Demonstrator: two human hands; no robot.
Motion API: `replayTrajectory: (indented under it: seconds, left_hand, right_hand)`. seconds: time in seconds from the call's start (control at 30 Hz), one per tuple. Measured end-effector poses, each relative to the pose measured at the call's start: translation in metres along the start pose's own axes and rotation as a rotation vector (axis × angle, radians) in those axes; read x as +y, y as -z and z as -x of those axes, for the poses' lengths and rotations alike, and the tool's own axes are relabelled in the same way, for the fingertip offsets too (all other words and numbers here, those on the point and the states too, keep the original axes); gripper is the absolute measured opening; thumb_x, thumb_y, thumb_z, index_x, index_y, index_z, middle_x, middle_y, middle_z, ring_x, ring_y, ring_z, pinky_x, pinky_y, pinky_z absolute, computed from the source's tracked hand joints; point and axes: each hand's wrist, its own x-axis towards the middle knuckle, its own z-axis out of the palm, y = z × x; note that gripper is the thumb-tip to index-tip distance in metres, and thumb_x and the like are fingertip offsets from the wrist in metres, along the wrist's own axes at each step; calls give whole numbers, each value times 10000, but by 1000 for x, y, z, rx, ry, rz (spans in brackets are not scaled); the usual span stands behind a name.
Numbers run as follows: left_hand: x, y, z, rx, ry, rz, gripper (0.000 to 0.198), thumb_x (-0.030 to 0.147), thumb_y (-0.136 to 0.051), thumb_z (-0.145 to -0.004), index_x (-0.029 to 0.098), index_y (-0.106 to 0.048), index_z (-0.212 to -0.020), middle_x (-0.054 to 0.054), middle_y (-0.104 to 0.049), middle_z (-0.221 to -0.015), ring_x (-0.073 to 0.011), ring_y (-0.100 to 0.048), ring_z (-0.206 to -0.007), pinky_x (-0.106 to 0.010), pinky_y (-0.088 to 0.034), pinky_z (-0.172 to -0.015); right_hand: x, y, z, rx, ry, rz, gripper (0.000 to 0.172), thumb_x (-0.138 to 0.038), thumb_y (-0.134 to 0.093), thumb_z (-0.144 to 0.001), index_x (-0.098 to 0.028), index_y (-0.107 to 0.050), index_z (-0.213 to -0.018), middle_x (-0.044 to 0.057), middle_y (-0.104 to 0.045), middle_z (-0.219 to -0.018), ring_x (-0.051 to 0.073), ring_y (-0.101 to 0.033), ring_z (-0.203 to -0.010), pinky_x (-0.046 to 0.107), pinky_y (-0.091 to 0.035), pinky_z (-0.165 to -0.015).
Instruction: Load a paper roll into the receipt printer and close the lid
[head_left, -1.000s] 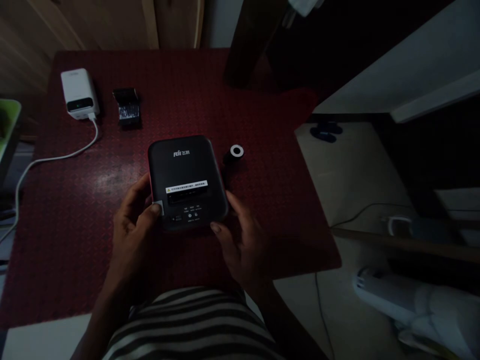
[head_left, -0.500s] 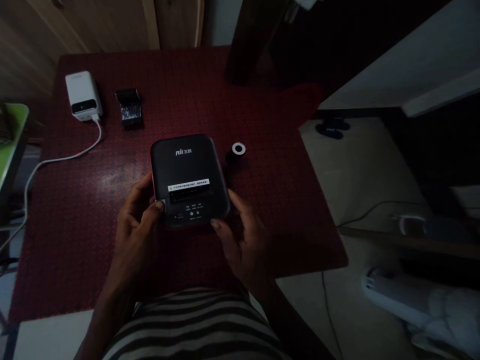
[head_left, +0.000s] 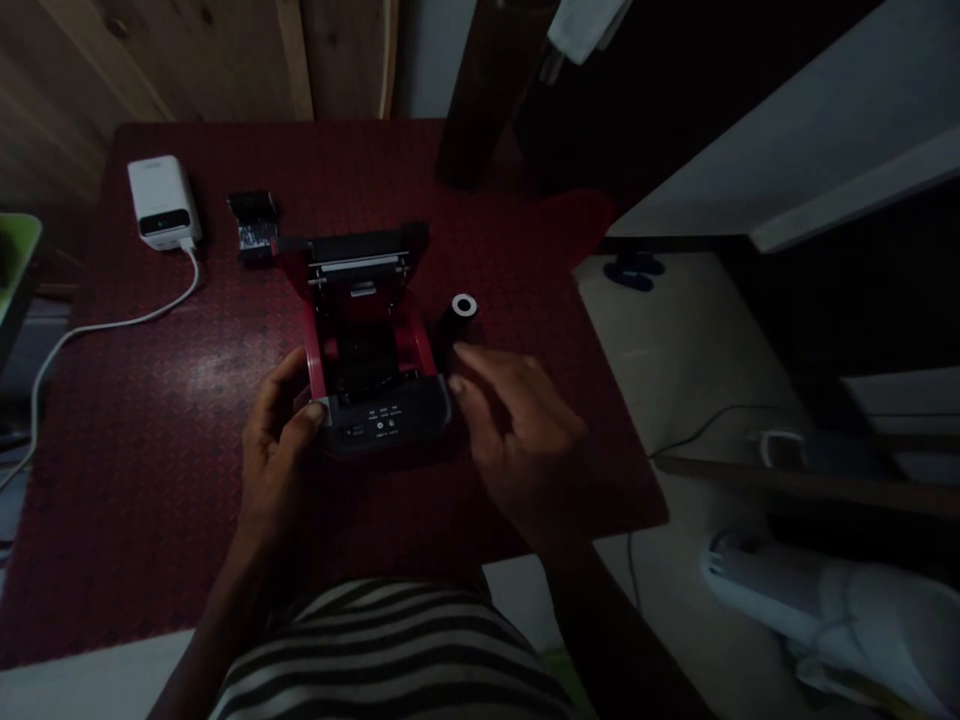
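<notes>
My left hand [head_left: 274, 440] is clamped on the front left corner of the black receipt printer [head_left: 375, 425], thumb on top and fingers curled round its side. The printer sits in the middle of the table, toward my edge, with its lid raised and its red inside showing. My right hand [head_left: 517, 430] is apart from the left, open and loosely curved, its fingers [head_left: 469, 365] just beside the printer's front right corner; I cannot tell whether they touch it. Taking twelve o'clock as straight ahead, a small paper roll [head_left: 463, 310] stands on end at two o'clock from the printer, on the dark red table cover [head_left: 150, 560]. At ten o'clock lie a white power bank [head_left: 161, 200], trailing a white cable [head_left: 97, 325], and a small black packet [head_left: 253, 225].
</notes>
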Motion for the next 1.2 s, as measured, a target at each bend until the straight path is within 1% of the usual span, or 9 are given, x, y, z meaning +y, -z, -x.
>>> replayTrajectory:
  seconds: [0.07, 0.17, 0.27, 0.33, 0.43, 0.63, 0.8, 1.03, 1.2]
  left_hand:
    - [-3, 1, -2, -28, -57, -10, 454, 414, -808, -1014, 352, -802, -1464, -48, -784, -1526, -324, -732, -1428, -431, -646, -1104]
    - [-7, 3, -5, -51, -130, -7, 456, 450, -813, -1027, 340, -799, -1469, -57, -792, -1518, -322, -748, -1409, -441, -637, -1135]
    - [-11, 5, -6, -61, -137, 1, 493, 466, -818, -1031, 323, -779, -1501, -67, -785, -1536, -316, -760, -1400, -430, -633, -1142]
    - [-13, 7, -5, -76, -121, 9, 513, 465, -809, -1041, 319, -759, -1531, -72, -772, -1562, -314, -753, -1420, -426, -623, -1163]
    - [-14, 8, -4, -97, -104, 20, 520, 459, -793, -1058, 331, -738, -1559, -73, -748, -1599, -316, -735, -1453, -437, -604, -1202]
    - [-13, 9, -3, -89, -70, 23, 518, 441, -806, -1057, 352, -732, -1562, -60, -737, -1613, -308, -737, -1451, -424, -609, -1192]
    - [-14, 9, -4, -88, -93, 11, 508, 426, -803, -1046, 331, -740, -1541, -74, -761, -1572, -316, -756, -1416, -436, -621, -1170]
    - [-15, 6, -7, -63, -115, -3, 509, 429, -802, -1026, 297, -748, -1515, -82, -770, -1554, -314, -754, -1409, -431, -621, -1164]
    - [-14, 7, -6, -58, -110, -22, 512, 435, -803, -1019, 296, -749, -1510, -85, -767, -1553, -318, -745, -1425, -439, -622, -1172]
  right_hand:
    - [-1, -5, -31, -120, 100, 17, 279, -128, -599, -1157, -261, -825, -1253, 81, -892, -1229, 264, -822, -1135, 456, -648, -1065]
    - [-13, -23, -77, -540, 215, 118, 275, -54, -618, -1122, -214, -840, -1145, 92, -885, -1162, 259, -796, -1110, 404, -619, -1014]
    - [-31, -41, -108, -871, 179, 306, 307, -55, -554, -1145, -156, -824, -1250, 143, -864, -1206, 275, -799, -1134, 381, -593, -969]
    - [-39, -49, -117, -964, 148, 389, 393, -52, -458, -1163, -146, -805, -1323, 166, -846, -1267, 287, -808, -1143, 382, -591, -948]
    - [-41, -53, -120, -984, 167, 433, 460, -30, -412, -1147, -172, -803, -1342, 162, -820, -1362, 296, -812, -1173, 383, -599, -969]
    - [-43, -45, -119, -965, 154, 488, 401, -44, -590, -1093, -176, -760, -1431, 158, -819, -1417, 328, -813, -1216, 419, -621, -1006]
    - [-50, -41, -116, -926, 133, 525, 355, -92, -543, -1142, -173, -779, -1395, 164, -832, -1381, 326, -802, -1248, 408, -599, -986]
    - [-63, -42, -114, -889, 192, 580, 498, -18, -339, -1158, -131, -747, -1420, 186, -855, -1248, 310, -804, -1191, 416, -569, -972]
    - [-67, -31, -106, -836, 205, 566, 425, 0, -409, -1136, -116, -764, -1339, 191, -844, -1264, 319, -772, -1245, 428, -579, -995]
